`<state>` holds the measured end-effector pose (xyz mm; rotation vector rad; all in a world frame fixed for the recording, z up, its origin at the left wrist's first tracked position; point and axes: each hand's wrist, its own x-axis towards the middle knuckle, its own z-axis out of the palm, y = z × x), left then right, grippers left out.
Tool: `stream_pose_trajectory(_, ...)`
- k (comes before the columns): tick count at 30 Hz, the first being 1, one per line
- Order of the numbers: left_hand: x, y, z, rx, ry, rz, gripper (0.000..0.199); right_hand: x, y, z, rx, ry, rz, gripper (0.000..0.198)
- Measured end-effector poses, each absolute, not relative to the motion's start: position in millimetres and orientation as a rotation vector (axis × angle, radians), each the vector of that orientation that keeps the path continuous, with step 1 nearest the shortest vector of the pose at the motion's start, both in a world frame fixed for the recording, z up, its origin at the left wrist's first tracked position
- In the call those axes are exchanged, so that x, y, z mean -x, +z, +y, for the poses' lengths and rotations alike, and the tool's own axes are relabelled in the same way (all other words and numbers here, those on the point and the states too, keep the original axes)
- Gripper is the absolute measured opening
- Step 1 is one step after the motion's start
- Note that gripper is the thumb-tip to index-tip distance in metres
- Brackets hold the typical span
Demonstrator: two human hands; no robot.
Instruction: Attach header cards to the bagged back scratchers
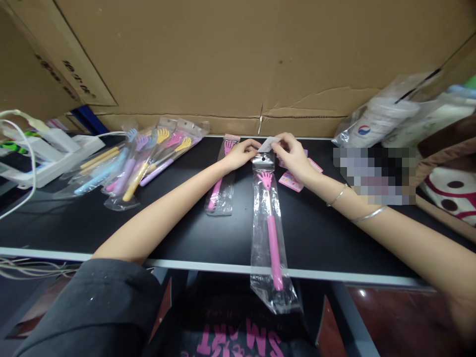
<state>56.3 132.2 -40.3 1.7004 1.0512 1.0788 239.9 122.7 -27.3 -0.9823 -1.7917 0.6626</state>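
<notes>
A pink back scratcher lies in a clear plastic bag, its hand-shaped end toward the back and the bag's lower end hanging over the table's front edge. At the bag's top is a small whitish card. My right hand pinches this card on its right side. The fingers of my left hand are closed at its left edge. Beside my left hand lies another bagged pink back scratcher, partly covered by the hand. Under my right wrist are pink printed cards, partly hidden.
Several bagged back scratchers in mixed colours lie in a pile at left, near a white power strip with cables. Bagged white cups and a brown-trimmed bag stand at right. A cardboard wall closes off the back.
</notes>
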Motion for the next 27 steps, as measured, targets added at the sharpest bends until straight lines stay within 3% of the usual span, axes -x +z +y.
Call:
stream_pose_trajectory(8,-57,-35,128,-1.727,1.039,1.108,0.016,-235,-36,127,0.995,0.786,-1.729,0.031)
stream_pose_trajectory(27,-56,-37,127,-1.733,1.036,1.125,0.023,-247,-45,136,0.859,0.708,-1.774,0.032)
